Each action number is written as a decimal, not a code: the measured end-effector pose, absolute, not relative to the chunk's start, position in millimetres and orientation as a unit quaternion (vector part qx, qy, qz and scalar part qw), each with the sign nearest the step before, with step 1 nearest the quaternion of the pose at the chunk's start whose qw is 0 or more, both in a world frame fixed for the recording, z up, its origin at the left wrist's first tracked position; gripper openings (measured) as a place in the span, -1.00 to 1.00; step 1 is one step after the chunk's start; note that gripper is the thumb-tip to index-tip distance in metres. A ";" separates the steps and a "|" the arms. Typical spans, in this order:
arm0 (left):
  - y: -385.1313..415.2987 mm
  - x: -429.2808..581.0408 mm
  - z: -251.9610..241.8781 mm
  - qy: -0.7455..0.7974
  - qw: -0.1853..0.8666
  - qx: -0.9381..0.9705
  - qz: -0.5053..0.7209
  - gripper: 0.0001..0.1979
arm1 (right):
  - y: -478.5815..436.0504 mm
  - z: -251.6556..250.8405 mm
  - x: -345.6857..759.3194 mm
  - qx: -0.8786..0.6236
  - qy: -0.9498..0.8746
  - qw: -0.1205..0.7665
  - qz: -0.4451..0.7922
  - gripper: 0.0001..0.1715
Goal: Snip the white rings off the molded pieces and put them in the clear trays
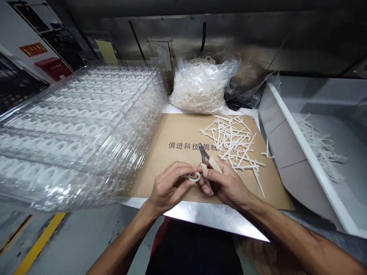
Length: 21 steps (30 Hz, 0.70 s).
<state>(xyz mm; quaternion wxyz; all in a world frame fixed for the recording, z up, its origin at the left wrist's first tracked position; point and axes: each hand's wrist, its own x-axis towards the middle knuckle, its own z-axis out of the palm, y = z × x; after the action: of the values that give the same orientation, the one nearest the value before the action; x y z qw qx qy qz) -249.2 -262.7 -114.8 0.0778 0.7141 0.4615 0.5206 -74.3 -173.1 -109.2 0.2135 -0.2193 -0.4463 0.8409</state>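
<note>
Head view: L hand (172, 187) pinches white ring (197, 178) above desk (205, 217), nr front edge; R hand (226, 182) grips cutters (204, 167) just beside it, blades twd rear edge. White pcs (233, 139) lie on cardboard (155, 168), twd its R edge.

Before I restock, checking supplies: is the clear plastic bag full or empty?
The clear plastic bag looks full: white rings heap up near its top.

The left hand (169, 186) is pinched just beside the curled right hand (229, 184), left forearm (130, 235) and right forearm (289, 227) spreading behind them.
</note>
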 end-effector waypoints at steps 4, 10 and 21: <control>-262.2 -249.1 -115.1 0.449 0.092 0.721 0.520 -0.61 | -177.3 -106.6 -74.9 -0.204 -0.425 0.199 0.859 -0.87; -262.0 -249.8 -117.2 0.439 0.101 0.722 0.525 -0.58 | -178.6 -106.2 -76.8 -0.201 -0.406 0.206 0.867 -0.89; -261.1 -249.5 -117.2 0.432 0.120 0.725 0.523 -0.61 | -177.4 -106.4 -76.7 -0.220 -0.417 0.198 0.859 -0.94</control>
<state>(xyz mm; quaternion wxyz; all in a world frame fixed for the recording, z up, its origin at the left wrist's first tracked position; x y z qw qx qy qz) -249.5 -261.1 -117.2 0.1198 0.7249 0.4318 0.5232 -76.7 -177.4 -106.4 0.1982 -0.2202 -0.4166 0.8594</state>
